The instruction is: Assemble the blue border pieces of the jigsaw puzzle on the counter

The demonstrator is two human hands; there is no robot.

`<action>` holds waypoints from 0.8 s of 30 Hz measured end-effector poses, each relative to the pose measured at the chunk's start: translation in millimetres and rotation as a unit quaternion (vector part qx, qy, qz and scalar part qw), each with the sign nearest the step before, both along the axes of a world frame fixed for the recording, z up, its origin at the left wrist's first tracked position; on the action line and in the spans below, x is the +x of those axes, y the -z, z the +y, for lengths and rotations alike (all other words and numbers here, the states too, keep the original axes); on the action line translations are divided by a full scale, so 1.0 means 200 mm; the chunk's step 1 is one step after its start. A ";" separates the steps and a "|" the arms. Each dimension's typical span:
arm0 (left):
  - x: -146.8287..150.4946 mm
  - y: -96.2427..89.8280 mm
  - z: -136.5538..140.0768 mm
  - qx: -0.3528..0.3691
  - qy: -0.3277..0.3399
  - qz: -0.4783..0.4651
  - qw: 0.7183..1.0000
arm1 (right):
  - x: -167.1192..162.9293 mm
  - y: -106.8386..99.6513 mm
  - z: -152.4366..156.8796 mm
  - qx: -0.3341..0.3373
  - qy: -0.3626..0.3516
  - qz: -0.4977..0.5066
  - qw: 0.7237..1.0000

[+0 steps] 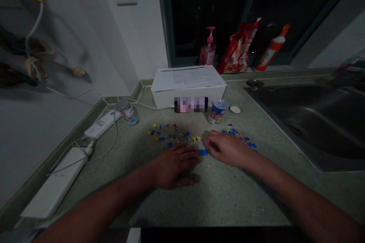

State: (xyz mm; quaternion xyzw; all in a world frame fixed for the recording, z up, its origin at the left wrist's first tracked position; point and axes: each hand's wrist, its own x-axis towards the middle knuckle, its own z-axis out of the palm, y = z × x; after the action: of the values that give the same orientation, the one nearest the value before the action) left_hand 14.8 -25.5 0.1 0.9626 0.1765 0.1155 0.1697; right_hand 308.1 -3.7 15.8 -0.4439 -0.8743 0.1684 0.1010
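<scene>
The speckled table [216, 197] is running out at a dark front edge along the bottom of the frame, while the sink [336, 165] is bounding it on the right and white power strips [54, 186] are lining the left. Tabletop is stretching between the two forearms at lower centre; beyond the hands, a white box [164, 99], a phone [191, 104] and a printed cup [217, 113] are closing off the upper centre. The left hand [175, 165] is lying palm down at centre, fingers extended and spread slightly, its tips reaching a blue piece [203, 152]. The right hand [226, 146] is curling its fingers just beside that piece; whether it is gripping anything, I cannot tell. Small puzzle pieces [161, 139], knobbly-edged, are showing blue, yellow and mixed prints, lying scattered left of centre and clustering behind the right hand.
</scene>
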 end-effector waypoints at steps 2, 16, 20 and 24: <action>-0.01 -0.01 0.01 0.009 -0.012 -0.023 1.000 | 0.01 0.00 0.01 -0.005 0.001 0.004 1.000; -0.27 -0.04 0.18 0.050 -0.398 -0.097 0.911 | 0.00 -0.05 -0.02 -0.046 -0.010 -0.020 0.999; -0.28 -0.06 0.19 0.058 -0.426 -0.086 0.899 | -0.01 -0.04 -0.03 -0.047 -0.005 -0.022 0.999; -0.27 -0.05 0.19 0.063 -0.412 -0.071 0.906 | -0.01 -0.03 -0.02 -0.039 -0.010 -0.019 0.999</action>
State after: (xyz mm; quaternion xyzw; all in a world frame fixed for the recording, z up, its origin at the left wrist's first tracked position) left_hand -39.6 12.3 10.1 0.8025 0.5369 0.2539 0.0579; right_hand 305.5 -8.5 20.8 -0.4420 -0.8731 0.1951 0.0652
